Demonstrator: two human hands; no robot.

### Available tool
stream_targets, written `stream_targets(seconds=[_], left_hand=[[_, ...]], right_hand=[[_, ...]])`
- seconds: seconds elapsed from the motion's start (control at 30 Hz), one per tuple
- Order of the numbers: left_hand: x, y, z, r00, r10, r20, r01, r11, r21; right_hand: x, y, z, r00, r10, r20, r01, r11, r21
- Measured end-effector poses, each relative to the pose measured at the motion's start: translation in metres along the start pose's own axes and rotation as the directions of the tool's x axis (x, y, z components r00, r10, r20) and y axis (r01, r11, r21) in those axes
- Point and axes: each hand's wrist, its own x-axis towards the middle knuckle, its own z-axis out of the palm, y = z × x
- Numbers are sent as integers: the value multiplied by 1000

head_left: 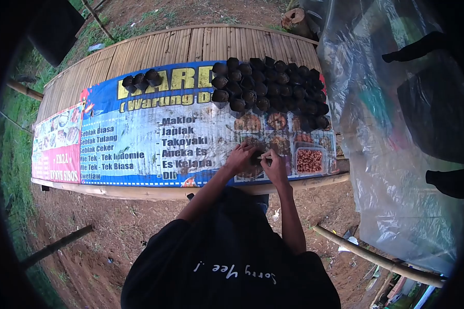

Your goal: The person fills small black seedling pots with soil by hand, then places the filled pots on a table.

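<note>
My left hand (241, 157) is closed around a small black planting bag (255, 156) near the front edge of the banner, partly hidden by my fingers. My right hand (274, 169) is right beside it, thumb and fingers pinched together at the bag's rim. What the pinch holds is too small to make out. Just right of my right hand is a clear plastic tub (310, 147) of reddish-brown seeds (309, 161) that look like peanuts. Behind my hands, many black planting bags (261, 90) stand packed in rows, several visibly filled with dark soil.
Several more black bags (140, 81) stand apart at the left back. A printed banner (134, 123) covers much of the bamboo table (165, 45). Clear plastic sheeting (381, 129) hangs along the right side. A bamboo pole (381, 260) slants near the right front.
</note>
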Motion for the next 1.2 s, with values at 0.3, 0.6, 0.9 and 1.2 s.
stream_targets(seconds=[0.3, 0.6, 0.9, 1.2], left_hand=[[1, -1, -3, 999, -9, 38, 9, 1000, 11], [2, -2, -3, 998, -5, 66, 6, 1000, -2], [2, -3, 0, 1000, -6, 29, 7, 1000, -23], [-1, -12, 8, 999, 47, -24, -50, 994, -99]], right_hand=[[0, -10, -6, 1000, -22, -14, 21, 998, -55], [-5, -10, -5, 1000, 13, -12, -14, 999, -29], [-5, -2, 6, 999, -28, -25, 26, 997, -75], [-10, 7, 20, 997, -8, -82, 1, 996, -88]])
